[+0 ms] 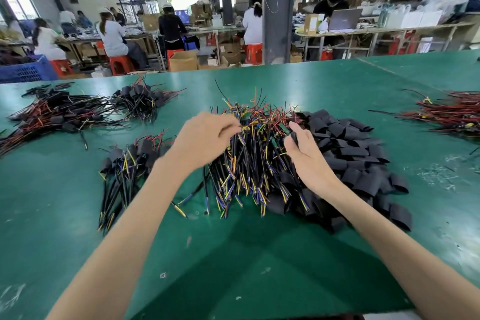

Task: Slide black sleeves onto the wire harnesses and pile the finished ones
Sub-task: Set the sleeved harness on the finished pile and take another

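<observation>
On the far left of the green table mat (pixel 78 228) lies a sprawling pile of red and black harnesses (pixel 59 114) with black sleeves on them. Right of it, in the upper left, sits a smaller sleeved bunch (pixel 141 100), and below that, a third sleeved bunch (pixel 124 163) fans toward the bottom of the frame.

The left hand (pixel 205 138), somewhat blurred, reaches in from the lower left; its fingers curl narrowly and pinch wires at the top of the central heap of bare multicoloured wire harnesses (pixel 249 163).

The right hand (pixel 305 154) rests at the heap's right edge, thumb raised, fingers curled round one small black sleeve (pixel 293 138).

Touching the heap on its right is a mound of loose flat black sleeves (pixel 361 158). At the far right edge lies another bundle of red and black wires (pixel 452 114), well apart.
</observation>
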A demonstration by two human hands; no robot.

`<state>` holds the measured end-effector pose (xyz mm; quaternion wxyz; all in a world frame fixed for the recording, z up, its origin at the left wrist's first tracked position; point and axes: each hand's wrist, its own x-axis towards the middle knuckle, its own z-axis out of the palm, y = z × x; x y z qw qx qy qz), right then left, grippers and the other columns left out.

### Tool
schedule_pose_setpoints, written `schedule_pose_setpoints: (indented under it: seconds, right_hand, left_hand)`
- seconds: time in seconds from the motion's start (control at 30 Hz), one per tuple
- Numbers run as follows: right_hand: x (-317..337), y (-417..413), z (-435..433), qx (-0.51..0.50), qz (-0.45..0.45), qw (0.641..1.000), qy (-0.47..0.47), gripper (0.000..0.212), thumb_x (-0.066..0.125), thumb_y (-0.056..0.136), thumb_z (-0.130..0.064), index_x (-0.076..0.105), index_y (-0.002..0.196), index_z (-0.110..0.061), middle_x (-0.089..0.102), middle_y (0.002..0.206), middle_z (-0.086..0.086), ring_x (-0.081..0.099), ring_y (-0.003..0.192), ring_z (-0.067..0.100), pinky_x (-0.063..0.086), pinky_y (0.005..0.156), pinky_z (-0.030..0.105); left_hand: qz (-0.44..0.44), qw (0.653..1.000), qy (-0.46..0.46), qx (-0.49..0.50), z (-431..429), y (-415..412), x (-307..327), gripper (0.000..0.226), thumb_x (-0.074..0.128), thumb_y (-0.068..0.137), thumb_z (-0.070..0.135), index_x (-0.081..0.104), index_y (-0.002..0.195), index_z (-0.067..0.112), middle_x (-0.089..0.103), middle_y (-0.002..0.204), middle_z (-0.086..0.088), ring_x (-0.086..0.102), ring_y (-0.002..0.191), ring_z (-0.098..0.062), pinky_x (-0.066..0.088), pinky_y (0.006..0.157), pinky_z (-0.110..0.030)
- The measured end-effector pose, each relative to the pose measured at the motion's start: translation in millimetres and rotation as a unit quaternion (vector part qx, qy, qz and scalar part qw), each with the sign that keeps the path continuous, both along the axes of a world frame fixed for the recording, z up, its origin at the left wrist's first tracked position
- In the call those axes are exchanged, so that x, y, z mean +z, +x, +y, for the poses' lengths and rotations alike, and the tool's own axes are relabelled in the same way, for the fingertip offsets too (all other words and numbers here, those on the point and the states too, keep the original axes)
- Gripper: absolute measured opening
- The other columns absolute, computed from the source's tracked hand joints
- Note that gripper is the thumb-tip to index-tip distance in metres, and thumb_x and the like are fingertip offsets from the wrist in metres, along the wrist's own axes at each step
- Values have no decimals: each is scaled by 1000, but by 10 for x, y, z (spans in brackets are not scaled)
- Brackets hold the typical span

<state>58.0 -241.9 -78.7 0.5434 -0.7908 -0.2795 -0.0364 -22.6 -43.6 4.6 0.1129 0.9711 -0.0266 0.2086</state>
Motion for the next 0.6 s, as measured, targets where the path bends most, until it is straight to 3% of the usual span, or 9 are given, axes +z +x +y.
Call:
schedule_pose_setpoints:
  seconds: [0.07, 0.2, 0.27, 0.43, 0.6]
  right_hand:
    - [-7, 3, -3, 21, -3, 999, -25, 51, 41, 100, -26, 23, 148, -16, 37, 110, -2, 39, 95, -5, 21, 81, -6]
    - [9, -20, -13, 34, -89, 994, -48, 57, 60, 90, -7, 39, 142, -17, 44, 110, -4, 40, 102, 0, 21, 89, -3]
    - [24, -28, -31, 23, -125, 991, -32, 65, 68, 81, -1, 45, 136, -27, 51, 107, -5, 46, 101, 2, 25, 91, 1]
    - [28, -39, -74, -17, -121, 992, 9, 79, 78, 67, 1, 48, 118, -52, 59, 100, -26, 53, 99, -14, 38, 87, 7]
    - [28, -64, -102, -16, -110, 994, 19, 74, 79, 66, 0, 53, 110, -53, 62, 100, -24, 55, 99, -12, 38, 85, 3]
  left_hand:
    - [-79, 997, -2, -10, 46, -92, -233, 17, 54, 96, 27, 69, 96, 19, 71, 84, 4, 66, 82, -25, 52, 74, -39]
    - [-184, 982, -26, -38, -18, -178, -422, 18, 56, 90, 22, 71, 94, 14, 72, 81, 2, 68, 71, -23, 55, 64, -36]
    - [-179, 981, -54, -55, -77, -190, -488, 16, 56, 90, 21, 71, 93, 14, 70, 76, 5, 65, 67, -21, 54, 63, -32]
    - [-150, 984, -66, -65, -119, -209, -643, 12, 59, 91, 19, 70, 91, 15, 65, 67, 9, 56, 62, -13, 44, 60, -28]
    - [-138, 986, -82, -54, -115, -230, -703, 9, 62, 92, 19, 70, 92, 17, 65, 67, 11, 52, 69, -11, 41, 60, -24]
